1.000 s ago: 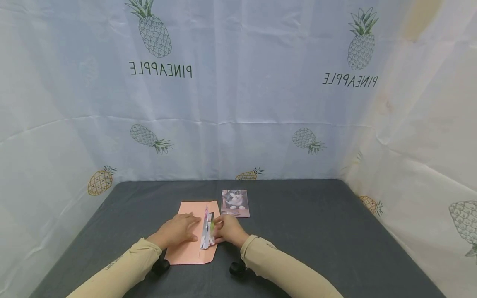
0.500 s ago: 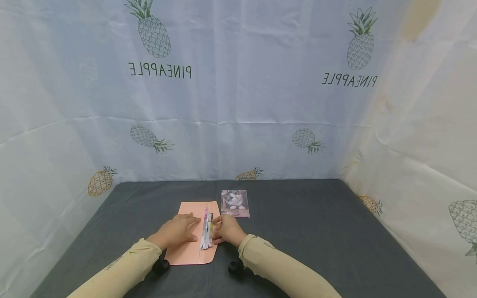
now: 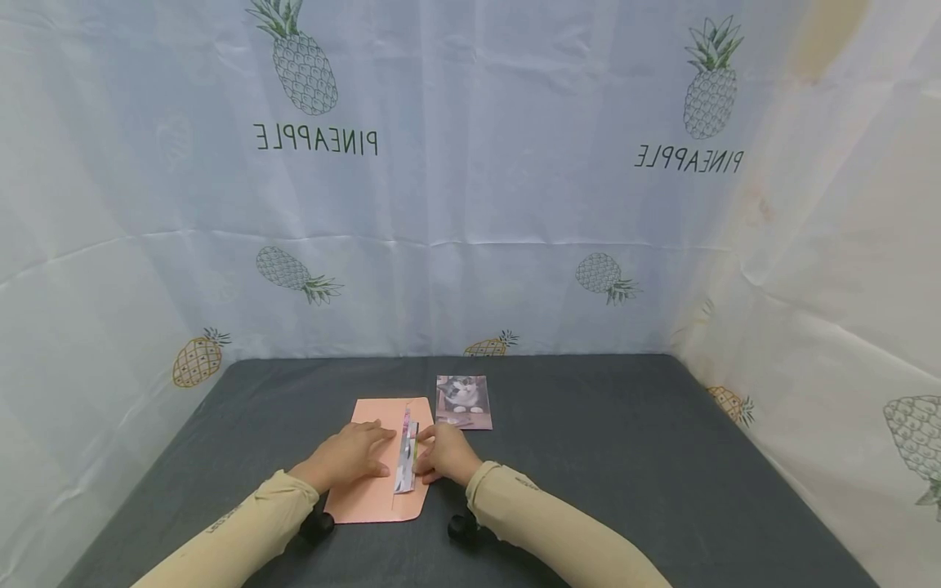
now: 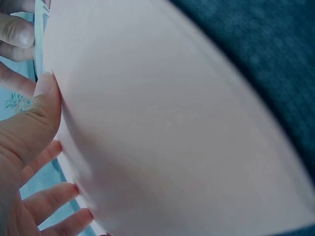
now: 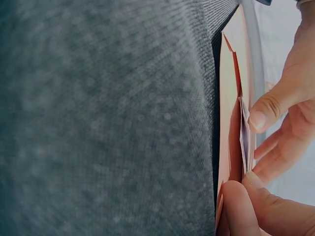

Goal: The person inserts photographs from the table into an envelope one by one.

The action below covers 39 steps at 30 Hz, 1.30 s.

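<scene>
A salmon-pink envelope (image 3: 376, 498) lies on the dark table, its long slit towards the right side. Several printed photos (image 3: 405, 461) stick out of that slit as a narrow strip. Spread over the envelope's left part, my left hand (image 3: 345, 457) presses it with fingertips short of the photos. From the other side my right hand (image 3: 450, 456) pinches the outer edge of the photos between thumb and curled fingers, as the right wrist view also shows at the photos (image 5: 244, 137). The rest of the photos is hidden inside the envelope.
A cat photo (image 3: 463, 402) lies just beyond the envelope's upper right corner. Dark cloth covers the table (image 3: 588, 457). White curtains (image 3: 515, 196) with pineapple prints stand behind and at both sides.
My right hand has moved slightly left, and the photos have slid further into the envelope, so the strip showing is narrower. My left hand and the cat photo have stayed put.
</scene>
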Tool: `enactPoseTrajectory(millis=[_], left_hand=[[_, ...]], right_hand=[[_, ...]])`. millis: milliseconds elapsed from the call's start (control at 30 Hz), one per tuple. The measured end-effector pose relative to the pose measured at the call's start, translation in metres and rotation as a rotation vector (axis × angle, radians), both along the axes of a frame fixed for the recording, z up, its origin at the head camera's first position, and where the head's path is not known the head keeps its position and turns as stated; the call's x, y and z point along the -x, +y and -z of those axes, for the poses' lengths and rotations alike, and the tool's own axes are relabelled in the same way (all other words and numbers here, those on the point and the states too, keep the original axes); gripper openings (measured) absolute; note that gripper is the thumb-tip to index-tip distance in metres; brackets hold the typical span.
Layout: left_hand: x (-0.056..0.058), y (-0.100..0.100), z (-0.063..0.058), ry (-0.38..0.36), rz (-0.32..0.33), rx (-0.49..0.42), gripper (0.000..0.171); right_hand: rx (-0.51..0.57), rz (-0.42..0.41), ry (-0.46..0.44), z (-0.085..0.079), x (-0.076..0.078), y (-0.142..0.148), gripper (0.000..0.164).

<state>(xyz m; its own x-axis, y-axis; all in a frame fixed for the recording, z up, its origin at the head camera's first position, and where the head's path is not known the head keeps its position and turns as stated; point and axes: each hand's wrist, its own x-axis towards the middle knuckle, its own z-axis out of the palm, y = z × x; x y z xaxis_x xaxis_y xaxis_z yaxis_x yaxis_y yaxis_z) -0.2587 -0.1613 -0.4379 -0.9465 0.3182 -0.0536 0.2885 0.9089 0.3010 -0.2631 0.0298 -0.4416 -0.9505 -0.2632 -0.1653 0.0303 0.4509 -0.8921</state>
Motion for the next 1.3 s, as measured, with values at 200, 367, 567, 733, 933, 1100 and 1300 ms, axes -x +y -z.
enactPoseTrajectory(millis=[200, 367, 567, 733, 933, 1100, 1300], left_hand=[[-0.0004, -0.0009, 0.0, 0.015, 0.013, -0.003, 0.063], [0.0009, -0.0007, 0.0004, 0.013, 0.015, -0.003, 0.064], [0.0006, -0.001, 0.0012, 0.02, 0.013, -0.006, 0.064], [0.0002, -0.0014, 0.0015, 0.027, 0.016, -0.001, 0.064], [0.0009, -0.0011, 0.0017, 0.025, 0.016, -0.002, 0.064], [0.0004, -0.0003, 0.0015, 0.023, 0.01, -0.002, 0.063], [0.0004, -0.0001, 0.0019, 0.017, 0.005, 0.003, 0.063]], right_hand=[[-0.041, 0.005, 0.004, 0.002, 0.0028, -0.0015, 0.05], [-0.059, 0.016, 0.003, 0.0022, 0.0031, -0.003, 0.05], [-0.091, 0.025, 0.01, 0.0001, 0.0012, -0.0048, 0.051], [-0.112, 0.033, 0.01, -0.0014, 0.0006, -0.0055, 0.051], [-0.121, 0.025, 0.014, -0.0031, -0.0004, -0.0051, 0.049], [-0.122, 0.014, 0.014, -0.0037, -0.0008, -0.0049, 0.049], [-0.116, 0.023, 0.018, -0.0028, -0.0006, -0.0056, 0.049]])
